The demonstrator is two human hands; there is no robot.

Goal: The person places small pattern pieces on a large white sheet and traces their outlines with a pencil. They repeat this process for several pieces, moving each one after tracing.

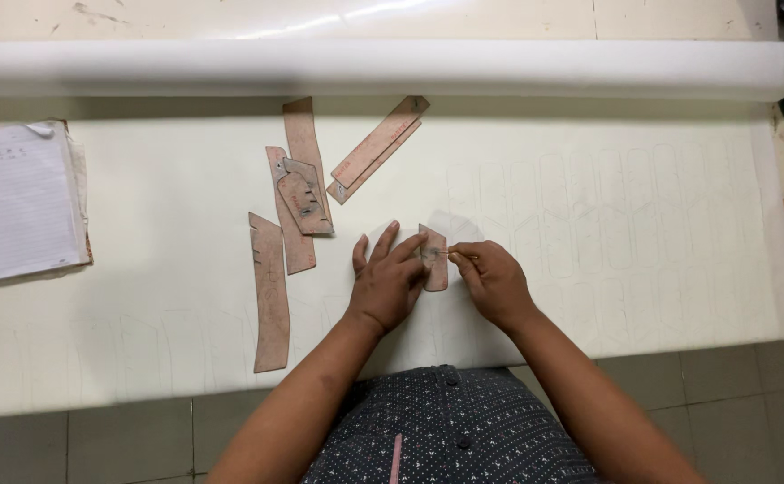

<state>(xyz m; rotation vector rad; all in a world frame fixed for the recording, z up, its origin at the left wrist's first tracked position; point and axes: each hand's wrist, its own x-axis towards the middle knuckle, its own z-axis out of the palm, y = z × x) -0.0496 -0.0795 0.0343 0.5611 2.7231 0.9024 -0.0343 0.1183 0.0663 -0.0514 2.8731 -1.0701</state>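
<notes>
Left hand point(387, 278) lying flat, fingers spread, pinning small brown cardboard template point(434, 258) against white sheet point(589, 296) so it stays put. Right hand point(492, 280) pinching thin pencil point(460, 255), tracing template edge. Spare brown cardboard patterns point(298, 202) lying left of template; white fabric roll point(374, 67) beyond.

Dark dotted buttoned garment point(450, 430); arms bare, sleeveless.

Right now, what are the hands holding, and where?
The right hand pinches a thin pencil near its tip. The left hand holds nothing; it presses flat on a small brown cardboard piece.
</notes>
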